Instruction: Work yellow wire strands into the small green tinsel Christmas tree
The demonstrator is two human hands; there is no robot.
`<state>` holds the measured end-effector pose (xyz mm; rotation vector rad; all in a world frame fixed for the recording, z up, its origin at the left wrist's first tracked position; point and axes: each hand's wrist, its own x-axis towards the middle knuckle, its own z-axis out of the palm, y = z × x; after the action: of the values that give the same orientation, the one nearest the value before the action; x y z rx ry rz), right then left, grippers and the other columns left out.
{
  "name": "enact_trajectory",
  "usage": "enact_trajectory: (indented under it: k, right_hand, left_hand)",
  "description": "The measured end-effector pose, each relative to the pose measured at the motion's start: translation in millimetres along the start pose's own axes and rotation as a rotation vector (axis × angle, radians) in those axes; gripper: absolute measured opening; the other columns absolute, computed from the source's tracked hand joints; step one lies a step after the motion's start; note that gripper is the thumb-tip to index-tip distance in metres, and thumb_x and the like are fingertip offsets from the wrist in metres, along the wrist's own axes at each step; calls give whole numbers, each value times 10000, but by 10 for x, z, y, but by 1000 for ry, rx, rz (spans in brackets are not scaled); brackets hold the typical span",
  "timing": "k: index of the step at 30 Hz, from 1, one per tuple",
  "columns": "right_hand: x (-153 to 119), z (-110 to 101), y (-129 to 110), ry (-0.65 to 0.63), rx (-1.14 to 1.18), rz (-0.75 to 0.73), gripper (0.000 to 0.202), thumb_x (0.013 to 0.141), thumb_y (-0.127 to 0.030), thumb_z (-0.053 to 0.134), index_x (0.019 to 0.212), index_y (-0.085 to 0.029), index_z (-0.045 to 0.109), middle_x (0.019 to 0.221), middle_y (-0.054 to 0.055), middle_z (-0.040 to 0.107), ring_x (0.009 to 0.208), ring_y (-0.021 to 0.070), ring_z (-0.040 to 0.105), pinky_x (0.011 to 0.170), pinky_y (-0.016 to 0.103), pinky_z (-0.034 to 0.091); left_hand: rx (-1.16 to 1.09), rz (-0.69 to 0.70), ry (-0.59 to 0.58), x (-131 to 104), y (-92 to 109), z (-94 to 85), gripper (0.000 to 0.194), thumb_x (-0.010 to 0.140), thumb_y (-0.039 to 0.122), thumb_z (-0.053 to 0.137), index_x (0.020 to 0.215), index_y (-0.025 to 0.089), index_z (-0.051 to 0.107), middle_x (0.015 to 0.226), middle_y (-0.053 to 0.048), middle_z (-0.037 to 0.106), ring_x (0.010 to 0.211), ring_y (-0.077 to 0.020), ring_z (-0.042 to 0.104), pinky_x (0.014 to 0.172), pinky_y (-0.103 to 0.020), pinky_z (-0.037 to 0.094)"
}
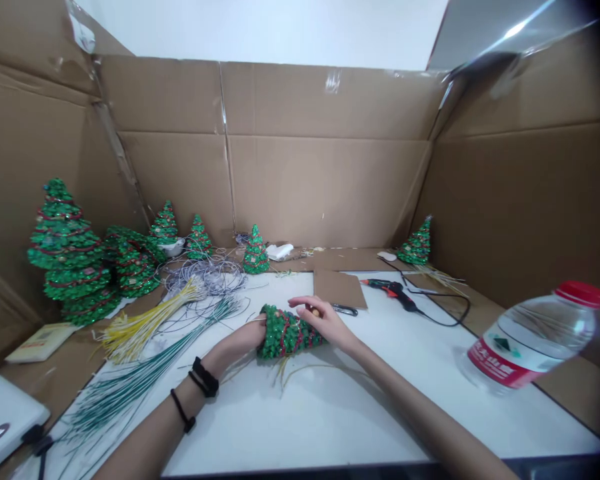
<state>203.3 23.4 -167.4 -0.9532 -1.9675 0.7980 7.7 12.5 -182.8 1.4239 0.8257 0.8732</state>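
Observation:
A small green tinsel Christmas tree (pixel 284 333) with red garland lies tilted on its side over the white table, its wide end to the left. My left hand (pixel 258 329) reaches into that hollow end and holds the tree from within; its fingers are hidden. Over the narrow end, my right hand (pixel 326 323) is bent with its fingertips near the upper side. A small brownish thing shows among its fingers, too small to name. Thin pale strands (pixel 283 375) hang below the tree.
Several finished trees (pixel 70 247) stand at the back left, another tree (pixel 418 243) at the back right. Yellow stems (pixel 147 320), green stems (pixel 150 380) and tangled grey wire (pixel 205 273) lie left. A glue gun (pixel 393 291), cutter (pixel 345 310), cardboard piece (pixel 337 287) and water bottle (pixel 535 340) are right.

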Motion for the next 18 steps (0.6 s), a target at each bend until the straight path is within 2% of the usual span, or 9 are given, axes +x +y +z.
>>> enact_trajectory:
  k: [4,8,14,18]
  right_hand:
    - [-30,20,4,-46,-2,19,275,859,-387,496,1035,-242,649,1020,44,655,914,205,547,826,337,420]
    - [-34,26,12,-35,10,12,297,874,-414,465,1007,-233,659,1023,53,654,946,217,555,869,363,409]
    - [-28,36,9,-34,20,1,315,872,-445,462,970,-233,672,1000,56,665,964,230,564,890,382,402]
    - [-23,26,13,-45,9,6,324,861,-452,470,976,-224,670,992,57,663,892,217,571,835,357,420]
  left_hand:
    - [7,11,-25,25,-34,-14,273,766,314,600,971,143,656,1012,-76,674,990,-232,550,930,-374,386]
    - [-15,21,-82,40,-57,-23,295,771,327,591,995,145,652,984,-77,683,926,-223,576,869,-355,428]
    - [-37,19,-78,32,-70,-10,301,762,331,598,986,138,657,963,-82,689,900,-220,583,846,-346,444]
    - [-62,23,-99,42,-100,-11,301,762,325,601,990,136,656,949,-79,691,862,-206,587,824,-337,451]
